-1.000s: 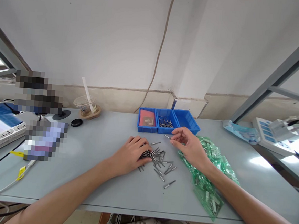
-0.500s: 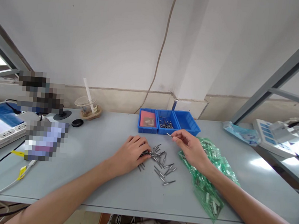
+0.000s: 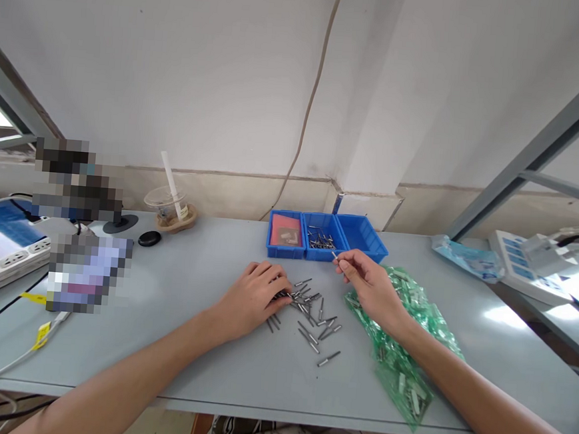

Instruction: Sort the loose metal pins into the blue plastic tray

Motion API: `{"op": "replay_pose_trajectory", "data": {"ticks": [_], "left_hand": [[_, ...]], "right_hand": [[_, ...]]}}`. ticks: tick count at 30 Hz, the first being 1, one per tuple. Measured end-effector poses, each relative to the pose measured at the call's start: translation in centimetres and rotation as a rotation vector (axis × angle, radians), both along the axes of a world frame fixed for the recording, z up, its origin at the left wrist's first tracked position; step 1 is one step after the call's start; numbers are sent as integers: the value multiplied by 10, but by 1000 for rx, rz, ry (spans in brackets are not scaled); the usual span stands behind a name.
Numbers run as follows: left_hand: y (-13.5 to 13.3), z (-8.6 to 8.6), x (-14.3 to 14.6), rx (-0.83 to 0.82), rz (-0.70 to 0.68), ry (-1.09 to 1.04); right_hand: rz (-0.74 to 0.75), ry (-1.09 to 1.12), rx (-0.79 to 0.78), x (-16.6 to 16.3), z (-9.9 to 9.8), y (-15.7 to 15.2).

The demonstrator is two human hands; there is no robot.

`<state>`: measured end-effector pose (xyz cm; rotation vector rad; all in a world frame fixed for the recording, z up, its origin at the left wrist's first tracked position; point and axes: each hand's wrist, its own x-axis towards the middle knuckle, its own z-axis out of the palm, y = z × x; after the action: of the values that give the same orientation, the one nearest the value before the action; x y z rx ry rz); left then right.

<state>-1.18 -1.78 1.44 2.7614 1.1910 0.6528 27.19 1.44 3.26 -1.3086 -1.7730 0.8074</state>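
My right hand pinches a small thin metal pin between thumb and fingertips, just in front of the blue bins. My left hand lies on the table with its fingers curled over a heap of similar pins, partly hidden beneath it. Loose metal pins, slim at one end and thicker at the other, are scattered to its right. The middle blue bin contains several pins. Under my right wrist lies a green plastic bag with metal parts in it.
Beside the middle bin stand a left blue bin holding a red packet and a right blue bin. A cup, a black round disc and a power strip are on the left. Another strip lies right.
My right hand has shifted slightly, and the pin in it now points more upward. A loose pin near the front has turned a little. My left hand stays in place.
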Motion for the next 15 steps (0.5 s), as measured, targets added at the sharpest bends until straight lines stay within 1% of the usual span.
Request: {"op": "replay_pose_trajectory", "data": {"ticks": [15], "left_hand": [[1, -2, 0, 67, -12, -59]], "right_hand": [[-15, 0, -2, 1, -3, 2]]}}
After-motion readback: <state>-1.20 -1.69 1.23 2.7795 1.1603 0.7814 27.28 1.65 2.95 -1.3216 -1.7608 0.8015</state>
